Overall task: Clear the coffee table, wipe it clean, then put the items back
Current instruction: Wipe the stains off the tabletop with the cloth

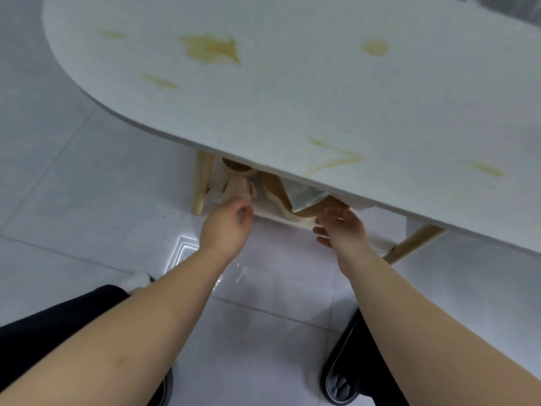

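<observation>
Lower shelf [272, 216], frame centre | left hand [227, 224] fingers curled by stiff beige item [237, 184] | right hand [341, 227] spread wide at soft, light packet [304, 197] | surface [292, 92] stained

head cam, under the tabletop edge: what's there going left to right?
Left wooden leg → beige handheld fan with the left hand just below it → tan and white fabric item → right hand → right wooden leg.

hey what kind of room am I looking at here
Probably a living room at home: a low white coffee table with yellow stains, a lower shelf holding small items, and a glossy white tiled floor. Both hands reach toward that shelf.
</observation>
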`<action>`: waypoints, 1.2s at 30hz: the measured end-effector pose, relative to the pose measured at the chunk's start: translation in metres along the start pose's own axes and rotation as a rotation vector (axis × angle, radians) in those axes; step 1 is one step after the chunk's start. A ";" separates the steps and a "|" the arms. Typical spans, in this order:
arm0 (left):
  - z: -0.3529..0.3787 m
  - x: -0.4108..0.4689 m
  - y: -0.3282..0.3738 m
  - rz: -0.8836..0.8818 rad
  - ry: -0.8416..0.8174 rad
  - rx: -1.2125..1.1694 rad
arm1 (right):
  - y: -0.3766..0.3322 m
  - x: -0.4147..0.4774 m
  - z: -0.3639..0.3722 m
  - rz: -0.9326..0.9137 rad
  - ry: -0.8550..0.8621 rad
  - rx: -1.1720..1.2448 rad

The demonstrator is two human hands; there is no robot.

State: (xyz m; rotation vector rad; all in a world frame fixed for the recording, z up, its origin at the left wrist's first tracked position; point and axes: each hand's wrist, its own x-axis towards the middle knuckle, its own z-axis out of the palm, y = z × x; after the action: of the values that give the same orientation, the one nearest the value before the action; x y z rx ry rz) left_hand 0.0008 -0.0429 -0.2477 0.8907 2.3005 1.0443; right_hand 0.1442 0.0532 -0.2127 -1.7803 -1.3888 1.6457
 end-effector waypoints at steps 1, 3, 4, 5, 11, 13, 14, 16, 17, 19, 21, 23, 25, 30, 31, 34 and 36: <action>-0.008 -0.010 0.009 -0.001 -0.015 0.000 | -0.005 -0.011 -0.007 -0.014 0.006 -0.011; -0.025 -0.032 0.031 0.046 -0.048 0.008 | -0.015 -0.037 -0.022 -0.027 -0.012 -0.045; -0.034 -0.044 0.043 0.080 -0.068 0.009 | -0.019 -0.052 -0.030 -0.031 -0.039 -0.074; -0.043 -0.056 0.054 0.115 -0.085 0.010 | -0.022 -0.067 -0.037 -0.040 -0.083 -0.105; -0.082 -0.105 0.107 0.353 -0.050 0.120 | -0.049 -0.157 -0.093 -0.254 -0.369 -0.259; -0.092 -0.108 0.123 0.387 0.007 0.131 | -0.065 -0.172 -0.121 -0.392 -0.221 -0.207; -0.097 -0.108 0.132 0.402 0.038 0.138 | -0.074 -0.175 -0.137 -0.460 -0.094 -0.191; -0.103 -0.105 0.149 0.448 0.086 0.158 | -0.090 -0.172 -0.171 -0.560 0.195 -0.251; -0.103 -0.101 0.156 0.480 0.106 0.176 | -0.097 -0.165 -0.188 -0.571 0.316 -0.314; -0.099 -0.091 0.165 0.518 0.121 0.229 | -0.105 -0.146 -0.216 -0.540 0.454 -0.496; -0.092 -0.077 0.172 0.522 0.112 0.275 | -0.109 -0.123 -0.233 -0.487 0.482 -0.714; -0.082 -0.059 0.175 0.512 0.103 0.317 | -0.110 -0.099 -0.239 -0.407 0.450 -0.874; -0.074 -0.040 0.176 0.490 0.092 0.381 | -0.109 -0.078 -0.240 -0.320 0.401 -0.957; -0.068 0.003 0.171 0.411 -0.007 0.465 | -0.107 -0.046 -0.244 -0.145 0.476 -0.906; -0.069 0.011 0.170 0.414 -0.032 0.464 | -0.108 -0.042 -0.243 -0.131 0.495 -0.886; -0.069 0.026 0.167 0.431 -0.068 0.447 | -0.111 -0.035 -0.236 -0.157 0.547 -0.916; -0.067 0.029 0.166 0.416 -0.057 0.413 | -0.114 -0.032 -0.227 -0.232 0.561 -0.923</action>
State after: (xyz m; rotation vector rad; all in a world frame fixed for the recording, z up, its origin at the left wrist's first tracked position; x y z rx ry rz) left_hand -0.0001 0.0288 -0.0806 1.5925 2.3782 0.6835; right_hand 0.3054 0.1591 -0.0445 -2.1427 -2.0930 0.2799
